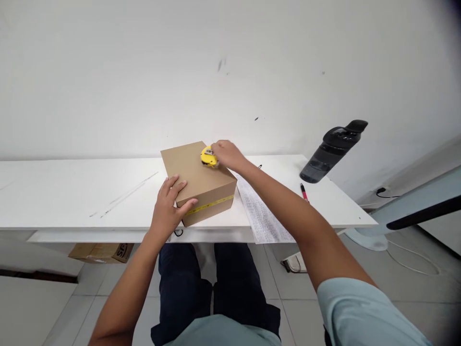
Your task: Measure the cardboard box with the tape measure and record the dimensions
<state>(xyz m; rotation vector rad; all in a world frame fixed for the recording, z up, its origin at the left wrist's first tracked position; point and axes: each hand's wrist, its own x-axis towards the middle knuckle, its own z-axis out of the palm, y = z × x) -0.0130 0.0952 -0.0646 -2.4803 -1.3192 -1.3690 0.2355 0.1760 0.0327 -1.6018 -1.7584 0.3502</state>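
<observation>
A brown cardboard box [190, 173] stands on the white table, with a yellow strip with dark marks [211, 205] along its front side. My left hand [171, 204] grips the box's near left corner, its fingers spread on the top and the thumb against the front. Over the far right part of the top, my right hand [226, 154] is closed on a yellow and black tape measure [209, 157]. Its fingers are partly hidden, and I cannot tell whether the tape measure touches the box.
A printed sheet [264, 216] lies right of the box and overhangs the front edge of the white table [90, 192]. A dark bottle [329, 154] and a red and black pen [304, 191] are farther right. Another carton [101, 252] is below the table; a wall rises behind.
</observation>
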